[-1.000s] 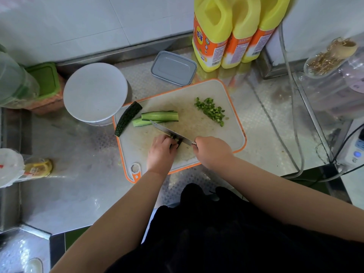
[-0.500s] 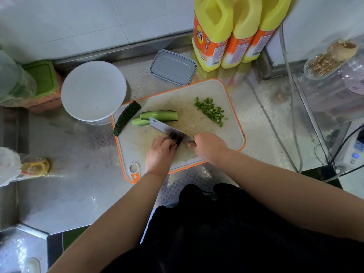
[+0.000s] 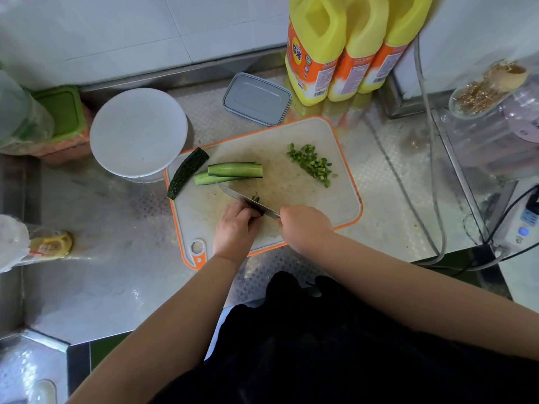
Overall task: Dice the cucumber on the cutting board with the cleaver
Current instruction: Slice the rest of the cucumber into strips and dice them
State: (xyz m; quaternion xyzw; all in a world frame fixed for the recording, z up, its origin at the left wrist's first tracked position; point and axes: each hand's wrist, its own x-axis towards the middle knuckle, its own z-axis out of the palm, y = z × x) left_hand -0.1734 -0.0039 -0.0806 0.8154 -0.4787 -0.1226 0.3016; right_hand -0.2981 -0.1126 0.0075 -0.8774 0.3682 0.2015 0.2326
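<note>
My left hand pins cucumber strips on the cutting board with knuckles curled, keeping fingertips clear; my right hand grips the cleaver mid-chop. Spare cucumber spears wait farther back.

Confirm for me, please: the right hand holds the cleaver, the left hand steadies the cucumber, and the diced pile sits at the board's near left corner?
Not quite. In the head view the diced pile sits toward the cutting board's far right. The rest holds: the right hand holds the cleaver, and the left hand steadies the cucumber.
</note>
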